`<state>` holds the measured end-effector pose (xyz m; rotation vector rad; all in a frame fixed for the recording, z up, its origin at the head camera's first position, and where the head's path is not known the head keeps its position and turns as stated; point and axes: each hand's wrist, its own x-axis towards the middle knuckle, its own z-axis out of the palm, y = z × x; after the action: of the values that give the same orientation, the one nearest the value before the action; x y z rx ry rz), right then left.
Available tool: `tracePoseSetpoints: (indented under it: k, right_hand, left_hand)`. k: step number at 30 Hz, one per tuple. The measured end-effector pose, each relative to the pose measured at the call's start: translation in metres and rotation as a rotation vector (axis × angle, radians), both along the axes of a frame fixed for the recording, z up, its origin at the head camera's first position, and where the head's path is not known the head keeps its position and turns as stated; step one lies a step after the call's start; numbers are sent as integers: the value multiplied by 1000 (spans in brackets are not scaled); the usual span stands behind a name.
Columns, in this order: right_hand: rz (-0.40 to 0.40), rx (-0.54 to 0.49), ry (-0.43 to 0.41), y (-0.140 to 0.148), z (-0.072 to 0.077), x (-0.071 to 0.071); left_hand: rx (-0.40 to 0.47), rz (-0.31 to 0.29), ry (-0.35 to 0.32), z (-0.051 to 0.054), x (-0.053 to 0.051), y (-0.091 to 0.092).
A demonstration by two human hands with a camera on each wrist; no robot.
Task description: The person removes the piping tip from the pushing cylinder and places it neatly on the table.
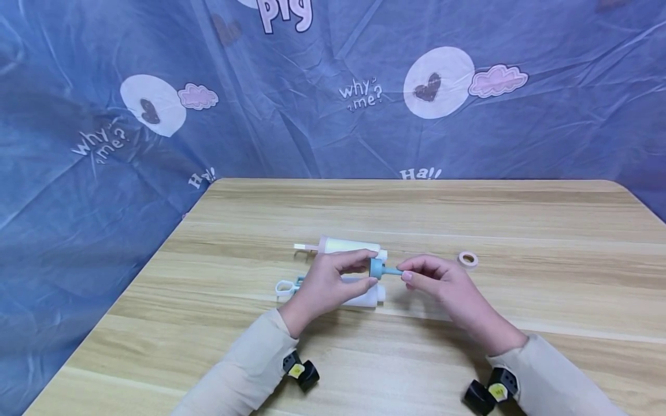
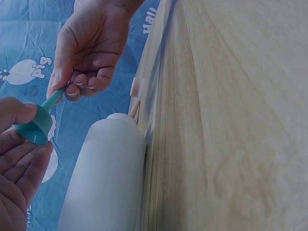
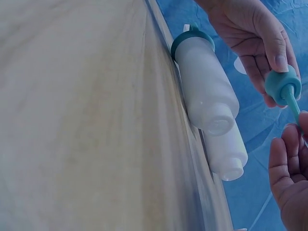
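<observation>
A teal funnel-shaped piece (image 1: pixel 377 268) with a thin stem is held up between both hands. My left hand (image 1: pixel 333 280) grips its wide, hollow end between thumb and fingers. With thumb and forefinger, my right hand (image 1: pixel 442 277) pinches the tip of the stem. In the right wrist view, a white bottle with a teal collar (image 3: pixel 204 82) lies on its side; the left hand partly covers it in the head view. Behind it lies a second white bottle (image 1: pixel 351 247) with a pale pink collar, its lower edge partly hidden by the left hand.
A small pale ring (image 1: pixel 467 259) with a brown inside, like a tape roll, lies beyond the right hand. A white loop (image 1: pixel 284 288) sticks out left of the nearer bottle. The wooden table (image 1: pixel 250 208) meets a blue printed cloth (image 1: pixel 322 115) behind.
</observation>
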<state>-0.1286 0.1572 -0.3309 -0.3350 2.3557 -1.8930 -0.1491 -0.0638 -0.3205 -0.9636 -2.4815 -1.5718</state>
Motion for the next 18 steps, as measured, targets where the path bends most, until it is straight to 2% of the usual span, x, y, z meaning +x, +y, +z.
tracePoseSetpoints:
  k: [11,18]
  right_hand:
    - [5,-25,45,-3,-4,0]
    - [-7,-50,21,-7,-4,1]
  left_hand:
    - [-52,5,56,1,2,-1]
    - [-37,-3,19,-1,3,-1]
